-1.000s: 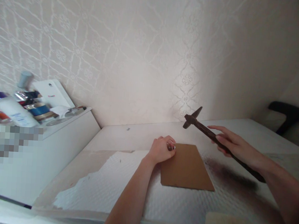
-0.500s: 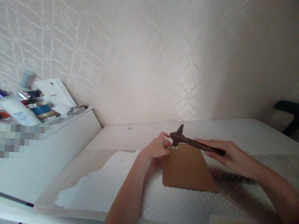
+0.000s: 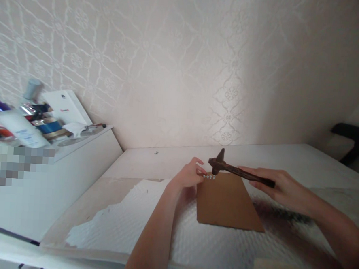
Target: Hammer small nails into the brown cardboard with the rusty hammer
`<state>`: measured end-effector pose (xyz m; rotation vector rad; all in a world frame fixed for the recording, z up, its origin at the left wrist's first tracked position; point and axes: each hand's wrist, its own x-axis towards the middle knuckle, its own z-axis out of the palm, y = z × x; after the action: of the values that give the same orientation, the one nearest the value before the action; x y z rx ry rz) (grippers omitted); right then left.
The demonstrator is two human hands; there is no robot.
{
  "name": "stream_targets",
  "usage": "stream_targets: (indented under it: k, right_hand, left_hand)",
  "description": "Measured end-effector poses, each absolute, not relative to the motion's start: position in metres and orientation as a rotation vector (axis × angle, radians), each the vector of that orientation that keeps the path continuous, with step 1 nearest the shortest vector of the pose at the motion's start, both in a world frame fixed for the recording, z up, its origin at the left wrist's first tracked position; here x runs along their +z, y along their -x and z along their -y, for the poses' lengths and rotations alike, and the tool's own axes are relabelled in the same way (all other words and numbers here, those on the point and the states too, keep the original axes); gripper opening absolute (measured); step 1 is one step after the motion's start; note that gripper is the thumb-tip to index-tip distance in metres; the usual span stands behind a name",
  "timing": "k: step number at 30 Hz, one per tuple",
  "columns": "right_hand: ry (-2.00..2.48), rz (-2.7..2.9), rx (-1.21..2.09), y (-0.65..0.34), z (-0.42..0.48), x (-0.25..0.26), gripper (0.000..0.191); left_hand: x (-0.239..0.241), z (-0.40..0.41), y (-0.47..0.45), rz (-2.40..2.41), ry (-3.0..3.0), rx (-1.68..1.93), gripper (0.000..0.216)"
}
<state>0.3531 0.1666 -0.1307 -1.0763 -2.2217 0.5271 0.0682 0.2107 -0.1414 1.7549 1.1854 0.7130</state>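
My right hand (image 3: pixel 281 189) grips a dark brown hammer (image 3: pixel 240 173) by the end of its handle. The hammer's head hangs above the far edge of a flat brown board (image 3: pixel 228 204), which looks like cardboard. Along that edge, near the far left corner, runs a row of several small whitish nail-like pieces (image 3: pixel 209 177). At the same corner is my left hand (image 3: pixel 192 174), its thumb and a finger pinched together beside the row. What sits between those fingertips is too small to make out.
The board lies on a white table (image 3: pixel 153 165) with a silvery textured sheet (image 3: pixel 110 223). Small dark bits (image 3: pixel 156 152) lie near the wall. At left, a white cabinet (image 3: pixel 83 169) holds bottles (image 3: pixel 24 129) and a white box (image 3: pixel 67 107). A black chair part (image 3: pixel 354 133) shows at right.
The view has shifted slightly. The hammer's head sits a little farther right of my left hand, leaving the row of small pieces more visible. Both hands otherwise keep their places.
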Motion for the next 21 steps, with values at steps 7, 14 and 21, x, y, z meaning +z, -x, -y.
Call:
stream_targets:
  k: [7,14,21]
  right_hand:
    - [1.091,2.249,0.548,-0.3503,-0.1641,-0.1273,0.041]
    - [1.09,2.229,0.555,-0.3489,-0.163,-0.1264,0.042]
    - [1.092,2.303,0.539,-0.3469,-0.1628,-0.1276,0.042]
  left_hand:
    - [-0.1416,-0.2119,-0.0688,-1.173,-1.739,0.727,0.049]
    - [-0.1436,-0.213,-0.0687,-1.192,-1.753,0.707,0.051]
    - [-0.1488,-0.2156,-0.0687,-1.155,-1.766,0.761,0.048]
